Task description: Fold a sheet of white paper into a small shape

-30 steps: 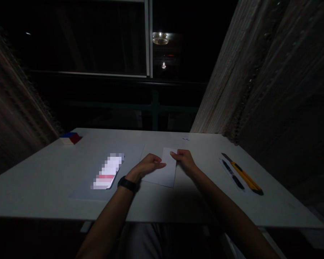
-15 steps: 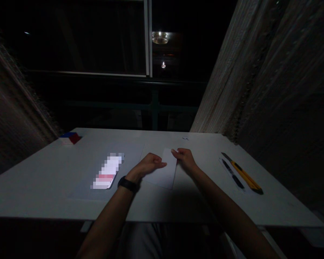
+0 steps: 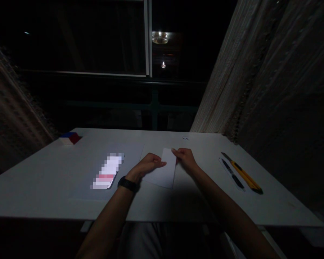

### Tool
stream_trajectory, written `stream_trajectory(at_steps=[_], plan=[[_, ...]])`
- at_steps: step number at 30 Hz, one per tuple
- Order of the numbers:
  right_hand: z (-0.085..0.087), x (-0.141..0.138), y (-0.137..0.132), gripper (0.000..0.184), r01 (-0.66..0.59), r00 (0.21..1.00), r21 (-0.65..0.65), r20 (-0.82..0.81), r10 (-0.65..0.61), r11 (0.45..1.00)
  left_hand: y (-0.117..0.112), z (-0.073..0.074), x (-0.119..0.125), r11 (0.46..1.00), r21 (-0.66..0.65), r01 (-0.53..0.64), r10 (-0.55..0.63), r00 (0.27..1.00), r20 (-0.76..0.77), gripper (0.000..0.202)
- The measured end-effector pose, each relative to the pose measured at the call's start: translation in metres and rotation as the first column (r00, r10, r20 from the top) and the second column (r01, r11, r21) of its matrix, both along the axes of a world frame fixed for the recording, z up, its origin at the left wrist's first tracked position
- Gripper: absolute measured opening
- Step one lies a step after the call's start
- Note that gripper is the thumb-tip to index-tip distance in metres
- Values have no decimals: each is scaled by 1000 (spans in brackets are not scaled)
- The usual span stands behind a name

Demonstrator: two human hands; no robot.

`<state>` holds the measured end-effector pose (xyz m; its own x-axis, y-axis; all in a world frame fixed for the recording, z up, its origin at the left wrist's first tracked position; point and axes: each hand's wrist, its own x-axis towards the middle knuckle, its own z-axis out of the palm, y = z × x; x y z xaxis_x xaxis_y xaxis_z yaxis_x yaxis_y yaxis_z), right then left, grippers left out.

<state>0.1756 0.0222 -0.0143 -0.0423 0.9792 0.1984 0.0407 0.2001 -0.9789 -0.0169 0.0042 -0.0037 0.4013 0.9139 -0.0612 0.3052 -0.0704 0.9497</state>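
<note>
Across the lower half of the frame, dim light on the white surface (image 3: 32, 180) could mask creases. Lower center: white paper (image 3: 163, 175), held by both hands, left hand (image 3: 149, 163) with thumb on its face, right hand (image 3: 187, 158) gripping its upper right corner. Unequal pull could tear it. Right of frame: yellow cutter (image 3: 245, 174), blade apparently exposed; a wide rightward sweep could strike it or the adjacent pen (image 3: 233, 175).
</note>
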Motion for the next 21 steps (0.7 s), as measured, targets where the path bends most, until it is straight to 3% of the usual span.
stream_trajectory(at_steps=[12, 16, 21], plan=[[-1, -8, -5, 50, 88, 971, 114, 212, -111, 990, 2, 2, 1, 997, 25, -78, 77, 995, 64, 44], [0, -10, -7, 49, 52, 973, 69, 220, -66, 996, 2, 1, 2, 992, 17, -129, 127, 989, 70, 43], [0, -11, -9, 48, 94, 961, 71, 256, -109, 993, 4, -2, 3, 989, 1, -148, 147, 986, 83, 41]])
